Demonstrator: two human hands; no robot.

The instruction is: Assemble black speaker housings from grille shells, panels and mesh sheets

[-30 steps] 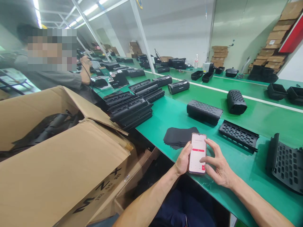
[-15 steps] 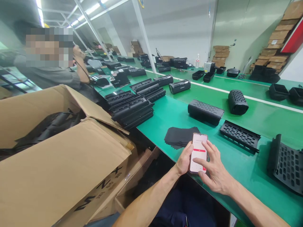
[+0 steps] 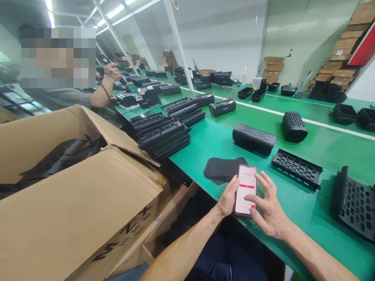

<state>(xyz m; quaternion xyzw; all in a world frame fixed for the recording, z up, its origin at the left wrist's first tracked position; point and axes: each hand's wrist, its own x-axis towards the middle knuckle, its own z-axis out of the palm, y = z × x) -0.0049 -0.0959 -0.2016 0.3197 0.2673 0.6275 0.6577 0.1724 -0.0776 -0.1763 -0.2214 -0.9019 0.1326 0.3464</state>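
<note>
Your left hand point(image 3: 227, 201) grips the slim smartphone with its white-and-red screen point(image 3: 245, 190) by its edge, steadying it upright above the green counter point(image 3: 293, 207) near edge, so your right hand point(image 3: 268, 212), fingers spread, can tap its screen.

Bare green worktop point(image 3: 295, 203) lay open to the right of the hands point(image 3: 252, 203), between the phone point(image 3: 245, 190) and the curved grille point(image 3: 353, 203) at the right edge. Just beyond the phone a stack of black sheets point(image 3: 223, 169) blocked the way forward on the left; a flat perforated panel point(image 3: 296, 167) barred it on the right. A narrow green gap ran between those two toward the long housing point(image 3: 254, 138). Farther still, open worktop stretched past the round shell point(image 3: 293, 126) to the white line. To the left, piled black covers point(image 3: 162, 134) and the big carton point(image 3: 73, 195) closed off that side.
</note>
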